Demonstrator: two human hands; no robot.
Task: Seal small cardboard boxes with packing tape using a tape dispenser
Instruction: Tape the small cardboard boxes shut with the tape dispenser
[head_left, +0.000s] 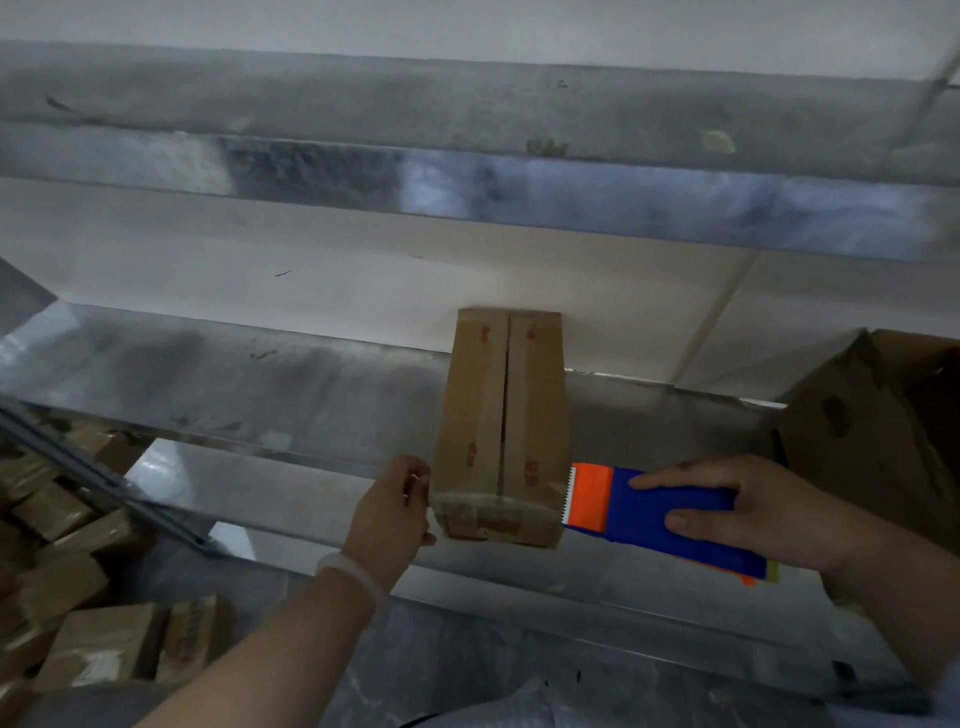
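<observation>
Head view, looking forward and down. A small brown cardboard box (501, 415), oblong and printed with red marks, lies on a grey sheet-metal shelf (260, 384) near the middle of the scene. Its far end is against a pale wall panel (311, 260) and its near end is close to the shelf's near edge. The two top flaps meet in a seam running near to far, and a strip of clear packing tape (493, 506) crosses the near end. The left hand (389, 512) is at the box's near left corner with its fingers curled against the side of the box. Whether they grip the box or pinch the tape cannot be told. A pale bracelet (353, 577) circles that wrist. The right hand (743, 512) clasps a blue and orange plastic tape dispenser (649, 512), fingers over its top and thumb on its near side. The dispenser's serrated edge (567, 493) touches the box's near right corner. The hands are apart, one on each side of the box. A large open brown carton (883, 426) stands at the right end of the shelf. A heap of small brown boxes (78, 597) lies below the shelf at the near left.
</observation>
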